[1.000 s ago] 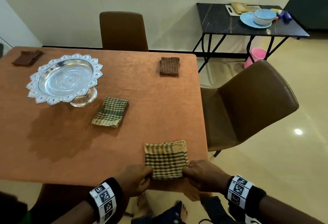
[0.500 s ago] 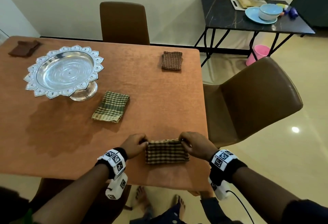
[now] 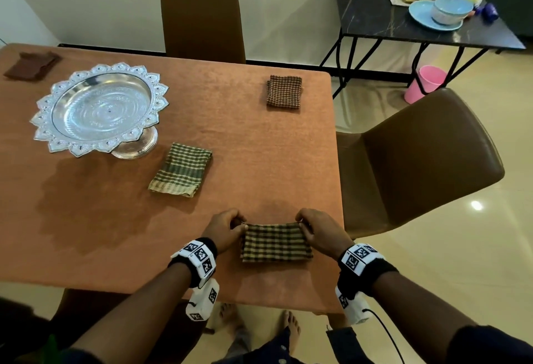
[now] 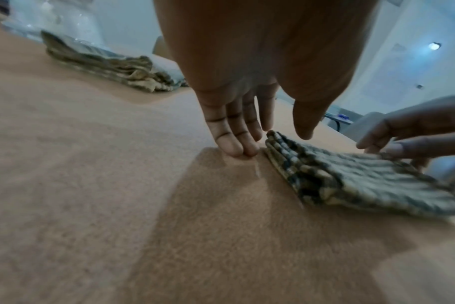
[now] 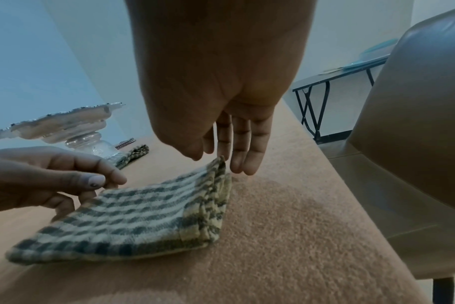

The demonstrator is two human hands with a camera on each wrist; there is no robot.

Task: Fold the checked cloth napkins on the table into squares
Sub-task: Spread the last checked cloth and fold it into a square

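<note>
Yellow-and-dark checked napkin (image 3: 276, 243) lay folded in several layers near the front right corner of the orange surface (image 3: 115, 234), its far edge lifted slightly off the surface. Left hand (image 3: 223, 231) sat at the napkin's far left corner: thumb over the corner, fingers (image 4: 231, 142) straight with tips on the surface just beside it. Whether that grip pinched the cloth or only touched it, cannot tell. Right hand (image 3: 320, 234) was at the far right corner, thumb and fingers (image 5: 243, 158) extended and close around the raised corner; pinch or just touch, cannot tell either. Green checked napkin (image 3: 181, 169) lay folded mid-surface, just beside the silver footed dish (image 3: 99, 109). Brown checked napkin (image 3: 284, 92) lay folded near the far right edge. A dark brown cloth (image 3: 30, 65) sat at the far left corner. Brown chair (image 3: 418, 161) stood right of the surface.
</note>
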